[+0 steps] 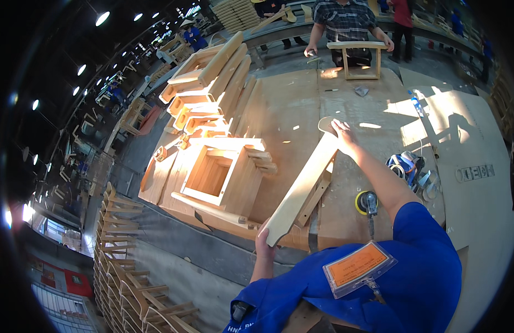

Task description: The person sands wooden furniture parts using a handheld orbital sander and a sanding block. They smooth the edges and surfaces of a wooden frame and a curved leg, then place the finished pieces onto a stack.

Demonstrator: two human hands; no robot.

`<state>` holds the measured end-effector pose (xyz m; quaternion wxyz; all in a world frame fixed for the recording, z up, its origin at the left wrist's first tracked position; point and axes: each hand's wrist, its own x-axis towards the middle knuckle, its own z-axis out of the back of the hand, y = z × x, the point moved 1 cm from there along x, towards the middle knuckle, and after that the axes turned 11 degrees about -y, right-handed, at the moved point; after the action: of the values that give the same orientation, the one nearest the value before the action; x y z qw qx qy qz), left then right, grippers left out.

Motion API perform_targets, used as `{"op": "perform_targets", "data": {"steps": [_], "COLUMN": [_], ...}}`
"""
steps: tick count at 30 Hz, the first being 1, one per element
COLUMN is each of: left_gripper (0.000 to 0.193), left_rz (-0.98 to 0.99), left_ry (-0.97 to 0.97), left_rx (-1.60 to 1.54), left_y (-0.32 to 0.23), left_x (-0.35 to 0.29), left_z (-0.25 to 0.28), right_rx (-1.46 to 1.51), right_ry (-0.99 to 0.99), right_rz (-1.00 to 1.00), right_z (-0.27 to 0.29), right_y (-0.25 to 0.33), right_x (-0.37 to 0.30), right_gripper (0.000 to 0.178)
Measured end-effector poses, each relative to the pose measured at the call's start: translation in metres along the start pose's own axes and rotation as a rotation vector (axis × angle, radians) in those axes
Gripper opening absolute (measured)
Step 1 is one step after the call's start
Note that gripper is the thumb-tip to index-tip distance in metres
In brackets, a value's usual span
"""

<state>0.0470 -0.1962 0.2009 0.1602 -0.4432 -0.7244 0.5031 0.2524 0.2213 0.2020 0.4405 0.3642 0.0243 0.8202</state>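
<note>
A long pale wooden frame slants across the workbench in front of me, its broad board facing up and a second rail visible beneath. My left hand grips its near end, the fingers partly hidden behind the wood. At the far end, my right hand closes its fingers over the edge. Under those fingertips shows a brownish rounded piece; I cannot tell if it is a sanding pad or the frame's own end. A yellow and black orbital sander rests on the bench beside my right forearm.
Wooden frames stand stacked on the left, including a boxy one. A blue tool with a coiled cord lies on the right. Across the bench, a person in a plaid shirt holds another frame. Chair parts line the lower left floor.
</note>
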Motion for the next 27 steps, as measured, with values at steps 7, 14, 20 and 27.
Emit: {"op": "perform_targets", "data": {"steps": [7,14,20,27], "left_gripper": [0.070,0.069,0.068,0.068], "left_rz": [0.023,-0.011,-0.033,-0.007], "left_ry": [-0.012,-0.049,0.030,0.063], "left_rx": [-0.068,-0.032,-0.052,-0.005], "left_y": [0.003,0.007,0.001,0.010], "left_x": [0.011,0.008,0.013,0.011], "left_z": [0.009,0.010,0.009,0.019], "right_rx": [-0.107,0.109,0.221,0.229], "right_ry": [0.104,-0.021,-0.220,-0.099], "right_rz": [0.103,-0.120,0.099,-0.151], "right_z": [0.005,0.013,0.009,0.018], "right_y": [0.058,0.033,0.057,0.036], "right_x": [-0.042,-0.011,-0.039,-0.001], "right_gripper": [0.051,0.040,0.034,0.038]}}
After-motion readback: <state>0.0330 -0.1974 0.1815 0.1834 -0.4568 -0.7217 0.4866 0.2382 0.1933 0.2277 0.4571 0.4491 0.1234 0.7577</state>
